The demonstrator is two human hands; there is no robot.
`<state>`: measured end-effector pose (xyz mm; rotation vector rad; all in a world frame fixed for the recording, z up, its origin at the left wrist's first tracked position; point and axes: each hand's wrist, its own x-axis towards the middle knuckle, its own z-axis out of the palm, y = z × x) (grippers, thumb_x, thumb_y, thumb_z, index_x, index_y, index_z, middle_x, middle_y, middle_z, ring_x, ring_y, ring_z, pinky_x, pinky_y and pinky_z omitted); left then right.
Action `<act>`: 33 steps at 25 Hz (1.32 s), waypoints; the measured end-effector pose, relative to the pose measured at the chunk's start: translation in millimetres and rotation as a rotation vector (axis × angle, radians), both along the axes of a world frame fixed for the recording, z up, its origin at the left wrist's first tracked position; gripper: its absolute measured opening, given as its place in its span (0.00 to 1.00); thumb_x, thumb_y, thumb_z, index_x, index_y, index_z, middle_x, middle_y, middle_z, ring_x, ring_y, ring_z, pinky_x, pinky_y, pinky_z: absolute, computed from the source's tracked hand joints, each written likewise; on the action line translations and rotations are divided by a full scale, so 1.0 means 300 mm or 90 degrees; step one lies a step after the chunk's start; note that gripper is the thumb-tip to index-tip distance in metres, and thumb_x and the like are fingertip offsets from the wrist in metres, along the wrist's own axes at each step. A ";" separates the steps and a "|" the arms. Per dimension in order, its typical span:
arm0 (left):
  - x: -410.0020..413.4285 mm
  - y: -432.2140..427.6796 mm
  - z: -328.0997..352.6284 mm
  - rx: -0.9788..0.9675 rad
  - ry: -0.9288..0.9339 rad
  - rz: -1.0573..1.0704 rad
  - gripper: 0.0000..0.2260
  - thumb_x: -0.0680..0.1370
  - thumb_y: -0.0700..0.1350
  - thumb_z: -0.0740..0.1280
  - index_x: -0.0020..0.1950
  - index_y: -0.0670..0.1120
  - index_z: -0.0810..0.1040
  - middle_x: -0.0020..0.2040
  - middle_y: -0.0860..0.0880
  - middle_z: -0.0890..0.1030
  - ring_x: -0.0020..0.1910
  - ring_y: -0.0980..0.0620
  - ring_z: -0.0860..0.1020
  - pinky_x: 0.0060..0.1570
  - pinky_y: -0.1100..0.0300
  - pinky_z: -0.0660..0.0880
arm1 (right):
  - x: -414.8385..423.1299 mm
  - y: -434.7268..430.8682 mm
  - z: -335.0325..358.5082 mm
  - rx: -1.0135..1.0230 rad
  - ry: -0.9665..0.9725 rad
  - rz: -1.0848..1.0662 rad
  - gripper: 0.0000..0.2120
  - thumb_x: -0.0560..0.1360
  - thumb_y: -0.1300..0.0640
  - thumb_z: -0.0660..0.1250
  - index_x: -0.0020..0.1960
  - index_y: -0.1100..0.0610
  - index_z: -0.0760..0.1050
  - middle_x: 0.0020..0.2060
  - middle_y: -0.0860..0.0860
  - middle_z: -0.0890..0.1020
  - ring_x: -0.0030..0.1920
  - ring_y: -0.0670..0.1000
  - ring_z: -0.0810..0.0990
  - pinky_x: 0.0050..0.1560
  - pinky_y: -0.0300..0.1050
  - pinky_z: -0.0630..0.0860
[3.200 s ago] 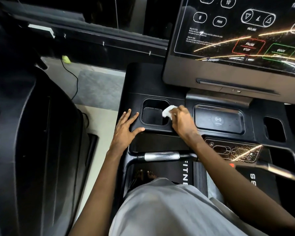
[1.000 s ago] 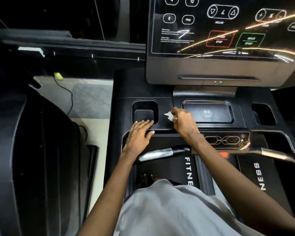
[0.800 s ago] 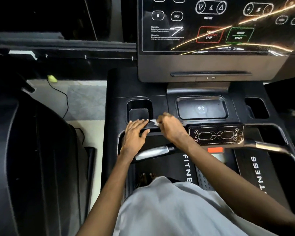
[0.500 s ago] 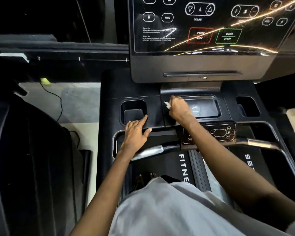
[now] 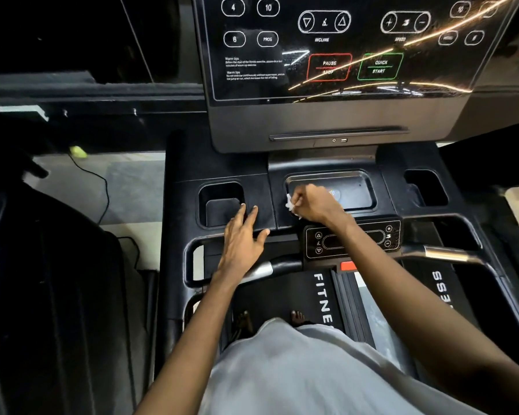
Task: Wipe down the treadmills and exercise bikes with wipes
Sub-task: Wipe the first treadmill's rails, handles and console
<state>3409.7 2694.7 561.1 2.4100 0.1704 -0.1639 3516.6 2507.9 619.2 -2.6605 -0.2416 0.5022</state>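
Stands on a treadmill belt (image 5: 285,295) marked "FITNE". Grips a white wipe (image 5: 290,204) in the curled right hand (image 5: 318,205), at the left rim of the charging tray (image 5: 358,190). Rests the left hand (image 5: 242,236) flat, fingers straight, on the ledge touching the left cup holder (image 5: 218,209). Reads on the screen (image 5: 351,91): "INCLINE", "PAUSE STOP", "QUICK START", "PROG". Leaves the tray's right half and the right cup holder (image 5: 426,187) uncovered.

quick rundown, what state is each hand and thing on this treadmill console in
left hand, fingers straight, flat on the console beside the cup holder
right hand, curled round the wipe
wipe, crumpled, at the charging tray's left edge
touch panel, markings showing, streaked with reflections
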 end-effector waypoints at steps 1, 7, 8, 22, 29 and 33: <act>0.007 -0.021 0.006 0.000 0.016 0.011 0.31 0.82 0.54 0.66 0.82 0.50 0.58 0.83 0.43 0.52 0.80 0.40 0.54 0.78 0.47 0.51 | 0.003 -0.009 0.005 -0.002 0.019 0.050 0.09 0.72 0.63 0.71 0.39 0.49 0.78 0.38 0.48 0.84 0.43 0.50 0.83 0.45 0.41 0.77; 0.053 -0.112 0.025 0.019 0.067 0.063 0.38 0.78 0.59 0.69 0.83 0.51 0.54 0.83 0.41 0.45 0.80 0.36 0.49 0.78 0.44 0.49 | 0.058 -0.142 0.028 -0.027 0.082 0.148 0.10 0.71 0.63 0.72 0.39 0.48 0.81 0.36 0.43 0.84 0.37 0.40 0.81 0.47 0.40 0.78; 0.056 -0.114 0.025 0.017 0.069 0.074 0.39 0.78 0.59 0.70 0.83 0.52 0.55 0.83 0.42 0.45 0.80 0.37 0.50 0.78 0.44 0.49 | 0.049 -0.145 0.022 0.005 0.092 0.207 0.08 0.72 0.62 0.74 0.42 0.49 0.83 0.39 0.43 0.86 0.39 0.40 0.81 0.49 0.38 0.78; 0.077 -0.191 0.014 -0.017 0.061 0.161 0.40 0.77 0.55 0.73 0.83 0.48 0.55 0.83 0.46 0.44 0.82 0.51 0.42 0.78 0.50 0.37 | 0.060 -0.204 -0.038 0.166 0.005 0.161 0.13 0.73 0.60 0.74 0.57 0.56 0.80 0.44 0.47 0.81 0.41 0.47 0.79 0.49 0.38 0.74; 0.068 -0.183 -0.004 -0.014 0.037 0.178 0.40 0.76 0.58 0.72 0.82 0.51 0.57 0.83 0.50 0.49 0.81 0.55 0.44 0.78 0.53 0.38 | 0.217 -0.150 -0.112 0.105 -0.089 0.173 0.16 0.77 0.63 0.64 0.62 0.56 0.81 0.58 0.54 0.82 0.59 0.57 0.81 0.62 0.44 0.74; 0.072 -0.185 -0.001 -0.009 0.039 0.183 0.40 0.75 0.58 0.73 0.82 0.52 0.57 0.83 0.50 0.50 0.81 0.55 0.45 0.78 0.52 0.39 | 0.164 -0.104 -0.133 0.081 -0.069 0.383 0.24 0.79 0.63 0.61 0.75 0.56 0.69 0.76 0.52 0.68 0.75 0.52 0.66 0.75 0.47 0.63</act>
